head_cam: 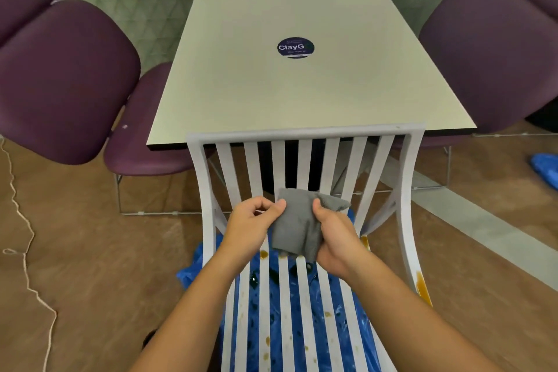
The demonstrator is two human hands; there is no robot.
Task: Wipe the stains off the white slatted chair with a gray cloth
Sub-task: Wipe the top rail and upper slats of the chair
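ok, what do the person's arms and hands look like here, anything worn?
Two bare forearms come up from the bottom edge of the head view. The left hand and right hand are ungloved. No sleeves, watch, rings or bands show anywhere from wrist to frame edge, and no cables or markings. Nails look short and unpainted.

One wide-angle camera, worn on the person's head, is looking forward and down. It is sitting close above the white slatted chair, whose seat is filling the bottom of the picture. Farther ahead it is taking in the table, with purple chairs bending at both edges.
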